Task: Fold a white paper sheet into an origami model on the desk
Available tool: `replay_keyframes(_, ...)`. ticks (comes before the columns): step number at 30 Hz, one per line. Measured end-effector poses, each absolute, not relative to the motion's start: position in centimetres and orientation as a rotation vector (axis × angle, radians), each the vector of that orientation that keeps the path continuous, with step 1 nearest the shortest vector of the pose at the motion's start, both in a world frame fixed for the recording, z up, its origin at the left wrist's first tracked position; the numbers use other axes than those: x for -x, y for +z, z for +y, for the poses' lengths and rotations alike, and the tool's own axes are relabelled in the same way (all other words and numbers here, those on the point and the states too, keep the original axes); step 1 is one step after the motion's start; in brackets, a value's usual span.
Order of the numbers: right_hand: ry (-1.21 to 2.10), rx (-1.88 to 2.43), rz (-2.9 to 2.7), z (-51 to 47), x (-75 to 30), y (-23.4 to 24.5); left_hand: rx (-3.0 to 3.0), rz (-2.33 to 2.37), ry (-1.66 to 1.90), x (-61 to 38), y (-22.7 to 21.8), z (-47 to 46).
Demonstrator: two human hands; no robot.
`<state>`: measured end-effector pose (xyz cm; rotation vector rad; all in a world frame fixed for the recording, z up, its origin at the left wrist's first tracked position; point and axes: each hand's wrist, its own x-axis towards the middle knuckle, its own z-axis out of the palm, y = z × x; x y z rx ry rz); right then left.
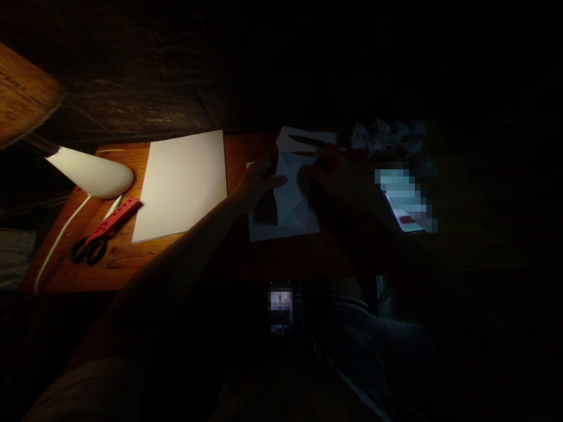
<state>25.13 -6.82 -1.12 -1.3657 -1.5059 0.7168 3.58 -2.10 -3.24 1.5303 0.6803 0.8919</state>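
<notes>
A creased, partly folded sheet of paper (290, 190) stands in the middle of the table, between my two hands. My left hand (259, 180) grips its left edge, thumb laid across the front and fingers behind. At the upper right edge, my right hand (325, 169) pinches the same paper; deep shadow hides most of its fingers. Under the folded piece lies another white sheet (263, 231). Just beyond it, a dark slender tool (303, 140), too dim to name, rests on more white paper (288, 133).
On the wooden table (125, 266), a lamp (94, 170) stands left beside black-handled scissors (92, 249) under a red strip (114, 220). A blank paper stack (185, 184) lies left of my hands. Right are a lit phone (402, 199) and crumpled or folded white papers (382, 138).
</notes>
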Motion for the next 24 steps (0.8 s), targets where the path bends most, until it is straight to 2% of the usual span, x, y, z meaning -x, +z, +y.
replay_keyframes(5, 0.783, 1.208, -1.597, -7.0, -25.1, -0.8, -1.625, 0.713, 0.868, -3.4, -2.6, -2.2)
replay_keyframes(15, 0.639, 1.252, -1.595, -6.1, -26.1, -0.7, -1.674, 0.840, 0.920, -3.0, -2.2, -1.4)
replay_keyframes(24, 0.774, 1.172, -1.572, -6.2, -26.6, -0.2, -1.662, 1.102, 0.868, -3.2, -0.2, -2.3)
